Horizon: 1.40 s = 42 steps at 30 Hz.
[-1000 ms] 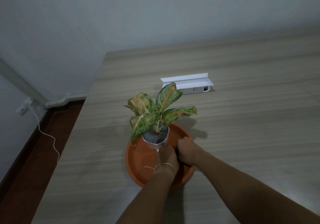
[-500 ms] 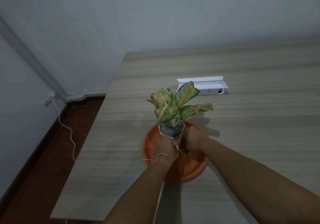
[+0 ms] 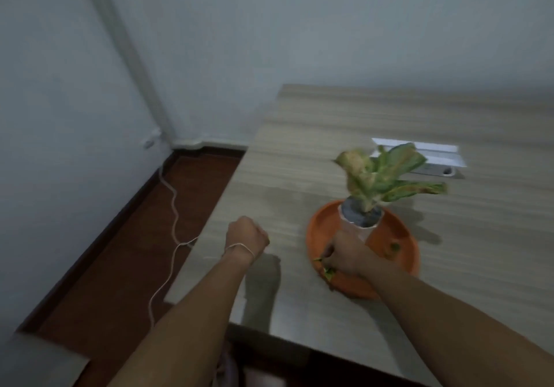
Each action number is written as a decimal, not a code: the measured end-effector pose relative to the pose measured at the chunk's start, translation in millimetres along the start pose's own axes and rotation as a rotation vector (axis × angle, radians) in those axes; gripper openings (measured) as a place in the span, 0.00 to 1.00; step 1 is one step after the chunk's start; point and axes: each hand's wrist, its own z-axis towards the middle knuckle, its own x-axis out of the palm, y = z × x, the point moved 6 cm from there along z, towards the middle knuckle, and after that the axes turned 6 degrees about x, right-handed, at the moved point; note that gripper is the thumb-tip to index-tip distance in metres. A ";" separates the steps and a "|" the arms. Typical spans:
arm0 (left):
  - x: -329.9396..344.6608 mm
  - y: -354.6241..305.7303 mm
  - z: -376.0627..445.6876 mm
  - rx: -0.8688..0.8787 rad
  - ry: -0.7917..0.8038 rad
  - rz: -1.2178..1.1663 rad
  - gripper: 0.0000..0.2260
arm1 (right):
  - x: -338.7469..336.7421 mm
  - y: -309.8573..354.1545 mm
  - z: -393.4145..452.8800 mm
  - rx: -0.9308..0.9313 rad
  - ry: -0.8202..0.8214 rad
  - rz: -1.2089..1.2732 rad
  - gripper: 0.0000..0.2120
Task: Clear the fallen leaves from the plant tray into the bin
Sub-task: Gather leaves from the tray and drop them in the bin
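Observation:
An orange round plant tray (image 3: 323, 224) sits on the wooden table, with a small white pot (image 3: 359, 217) and its green-yellow plant (image 3: 380, 176) standing in it. My right hand (image 3: 344, 256) rests in the tray's near left part, fingers closed on green leaf bits (image 3: 326, 271). More leaf bits (image 3: 394, 247) lie at the tray's right side. My left hand (image 3: 245, 235), a thread around its wrist, is a closed fist above the table's left edge, well left of the tray; what it holds is hidden. No bin is in view.
A white power strip (image 3: 434, 161) lies behind the plant on the table (image 3: 479, 236). A white cable (image 3: 172, 206) runs down the wall and over the dark floor at left. The table's left edge and near corner are close to my left arm.
My left hand has left the tray and swung left over the table edge as a fist. The right hand moved to the tray's near left part. The view has turned left.

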 end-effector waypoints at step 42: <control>141.1 547.2 -157.3 -0.655 0.014 0.005 0.11 | 573.3 239.6 81.8 -0.462 0.323 -0.243 0.19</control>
